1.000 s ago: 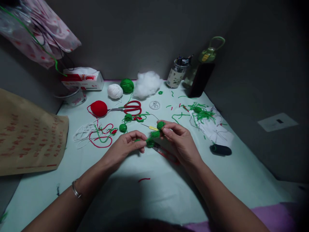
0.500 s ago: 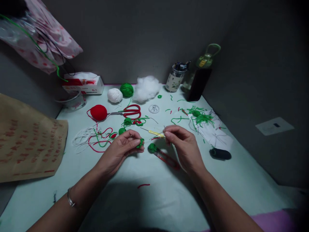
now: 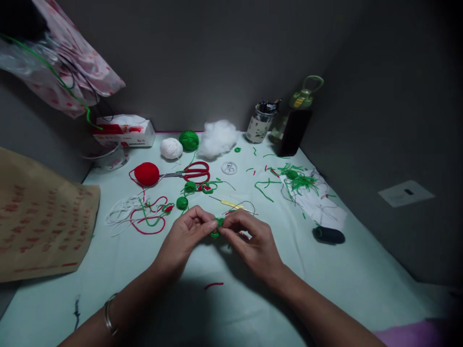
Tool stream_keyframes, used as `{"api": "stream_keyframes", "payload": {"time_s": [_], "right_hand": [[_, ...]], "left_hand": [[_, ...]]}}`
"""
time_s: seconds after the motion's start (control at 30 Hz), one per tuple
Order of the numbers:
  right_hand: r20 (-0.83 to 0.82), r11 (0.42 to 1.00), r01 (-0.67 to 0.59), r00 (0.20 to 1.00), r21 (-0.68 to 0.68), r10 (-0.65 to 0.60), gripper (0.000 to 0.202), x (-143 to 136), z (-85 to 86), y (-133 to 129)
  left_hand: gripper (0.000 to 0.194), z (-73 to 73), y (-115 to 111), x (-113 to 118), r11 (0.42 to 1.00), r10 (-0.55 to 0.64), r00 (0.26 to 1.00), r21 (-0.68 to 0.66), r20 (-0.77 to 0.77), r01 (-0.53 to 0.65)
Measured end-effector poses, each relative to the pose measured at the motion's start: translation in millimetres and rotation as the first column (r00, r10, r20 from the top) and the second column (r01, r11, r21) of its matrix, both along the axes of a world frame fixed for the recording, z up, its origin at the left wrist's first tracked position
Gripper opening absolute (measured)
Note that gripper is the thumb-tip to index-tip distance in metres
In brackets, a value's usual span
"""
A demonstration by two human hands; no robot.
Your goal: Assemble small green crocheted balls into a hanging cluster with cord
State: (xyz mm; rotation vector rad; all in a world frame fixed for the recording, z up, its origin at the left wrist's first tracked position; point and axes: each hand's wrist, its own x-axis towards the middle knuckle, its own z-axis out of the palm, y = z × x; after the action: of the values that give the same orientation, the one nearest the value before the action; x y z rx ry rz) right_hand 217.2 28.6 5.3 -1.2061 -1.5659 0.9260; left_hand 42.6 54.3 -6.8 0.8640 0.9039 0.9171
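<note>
Between my two hands, low over the middle of the table, is a small green crocheted piece (image 3: 215, 234). My left hand (image 3: 186, 236) pinches its left side between thumb and fingers. The fingertips of my right hand (image 3: 253, 241) close on its right edge, almost touching the left thumb. Just beyond the hands lies a yellow-handled crochet hook (image 3: 232, 205). A small green ball (image 3: 182, 203) sits beyond my left hand, near a red and green piece (image 3: 168, 208). Part of what lies under my right hand is hidden.
Red-handled scissors (image 3: 197, 172), a red yarn ball (image 3: 146, 174), a white ball (image 3: 171, 148) and white stuffing (image 3: 218, 139) lie farther back. Green yarn scraps (image 3: 302, 180) cover paper at right, near a dark roll (image 3: 329, 235). A paper bag (image 3: 47, 217) stands left; a bottle (image 3: 294, 130) stands back right.
My right hand has moved left and down to the green piece, beside my left hand. The yellow hook now shows apart from my right hand. The whole view has shifted slightly.
</note>
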Motion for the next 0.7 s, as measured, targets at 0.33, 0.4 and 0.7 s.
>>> {"api": "stream_keyframes", "payload": {"time_s": [0.33, 0.4, 0.7], "right_hand": [[-0.231, 0.97, 0.007, 0.971, -0.245, -0.065, 0.014, 4, 9.2, 7], [-0.291, 0.953, -0.023, 0.954, -0.302, -0.069, 0.017, 4, 8.6, 8], [-0.341, 0.938, 0.046, 0.925, -0.344, -0.17, 0.017, 13, 11.0, 13]], "left_hand": [[0.023, 8.6, 0, 1, 0.989, -0.131, 0.974, 0.042, -0.186, 0.141], [0.022, 7.9, 0, 1, 0.986, -0.144, 0.97, 0.05, -0.194, 0.157], [0.02, 1.2, 1, -1, 0.988, -0.12, 0.977, 0.073, -0.175, 0.134]]}}
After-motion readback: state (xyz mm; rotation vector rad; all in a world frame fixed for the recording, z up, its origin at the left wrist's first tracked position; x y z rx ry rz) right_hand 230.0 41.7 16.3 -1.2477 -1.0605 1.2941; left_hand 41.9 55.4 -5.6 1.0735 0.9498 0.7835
